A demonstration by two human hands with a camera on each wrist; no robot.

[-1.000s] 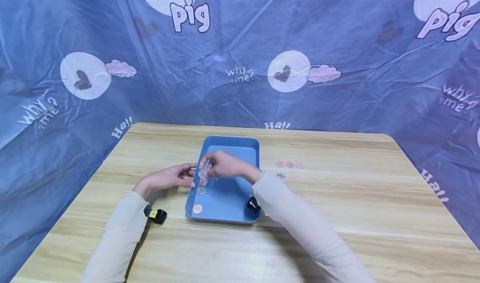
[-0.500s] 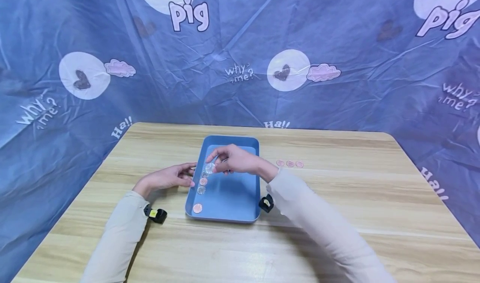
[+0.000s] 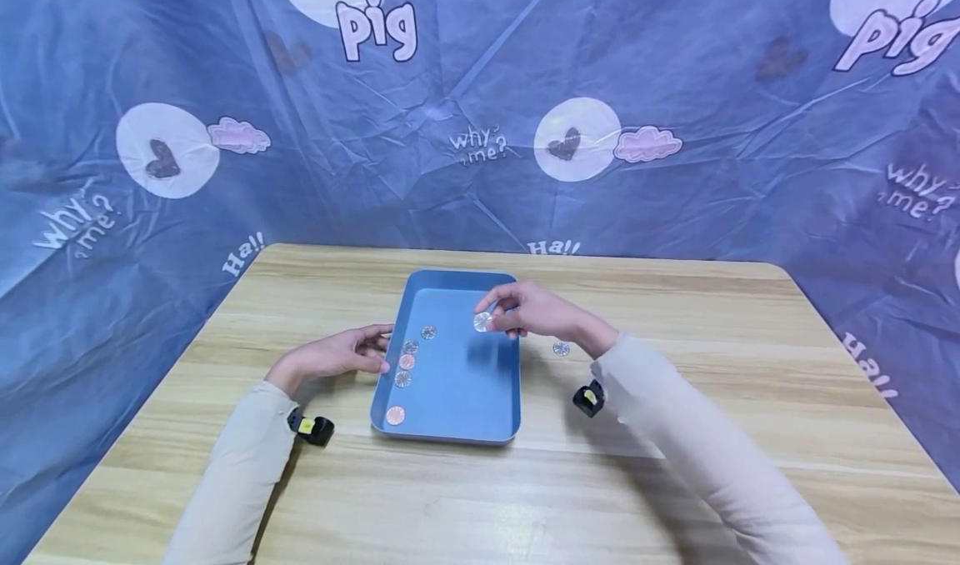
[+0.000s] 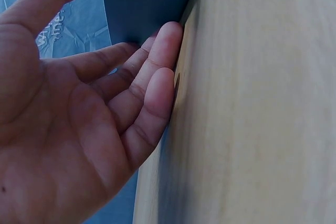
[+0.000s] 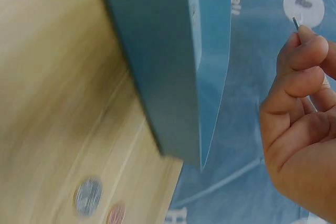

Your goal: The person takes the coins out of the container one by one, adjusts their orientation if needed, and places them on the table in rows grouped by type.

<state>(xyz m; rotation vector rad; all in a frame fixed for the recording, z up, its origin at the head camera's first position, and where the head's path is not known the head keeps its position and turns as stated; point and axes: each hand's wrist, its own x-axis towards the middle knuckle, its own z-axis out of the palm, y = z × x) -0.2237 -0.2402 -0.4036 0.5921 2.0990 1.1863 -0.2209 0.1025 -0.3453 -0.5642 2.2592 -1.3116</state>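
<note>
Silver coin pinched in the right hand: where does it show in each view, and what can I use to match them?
Head: silver coin just below picture centre, held by the right hand above the tray's right part.
Left wrist: not in it.
Right wrist: upper right, edge-on as a thin dark sliver.
Shared landmark: blue tray, at the top in the left wrist view, upper middle in the right.

The right hand [image 3: 531,310] pinches, raised, while the left hand [image 3: 337,355] appears loosely bent.
</note>
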